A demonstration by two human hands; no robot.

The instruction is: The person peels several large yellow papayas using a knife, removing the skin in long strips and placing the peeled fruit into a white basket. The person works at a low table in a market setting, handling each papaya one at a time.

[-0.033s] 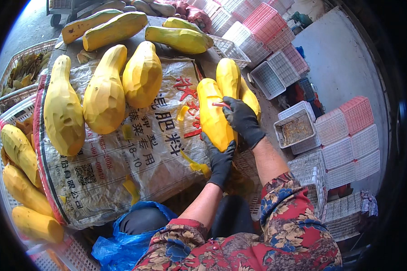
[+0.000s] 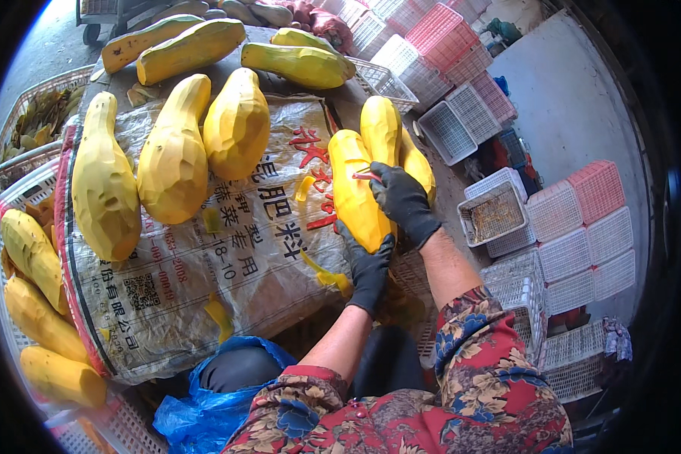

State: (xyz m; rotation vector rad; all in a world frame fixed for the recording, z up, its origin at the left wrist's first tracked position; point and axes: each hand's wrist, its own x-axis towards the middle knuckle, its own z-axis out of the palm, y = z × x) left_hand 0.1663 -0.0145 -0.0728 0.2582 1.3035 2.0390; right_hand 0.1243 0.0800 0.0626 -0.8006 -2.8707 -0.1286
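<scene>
Both my hands wear dark gloves. My left hand (image 2: 368,268) is closed round the near end of a peeled yellow squash (image 2: 353,208), which lies tilted at the right edge of a printed sack. In my right hand (image 2: 402,200) is a peeler (image 2: 366,176) with a red handle, its blade against the upper side of that squash. The fingers wrapped round the handle hide part of it. Just behind are another peeled squash (image 2: 380,125) and a third (image 2: 418,168), partly covered by my right hand and the front squash.
The white sack (image 2: 181,303) carries peel strips (image 2: 219,318) and several peeled squashes (image 2: 172,163). Unpeeled green-yellow squashes (image 2: 299,65) lie at the back. On the left stands a white crate (image 2: 7,227) of squashes. Stacked plastic crates (image 2: 575,219) fill the right side.
My right hand and the peeler have shifted very slightly toward me along the squash. My left hand keeps its hold.
</scene>
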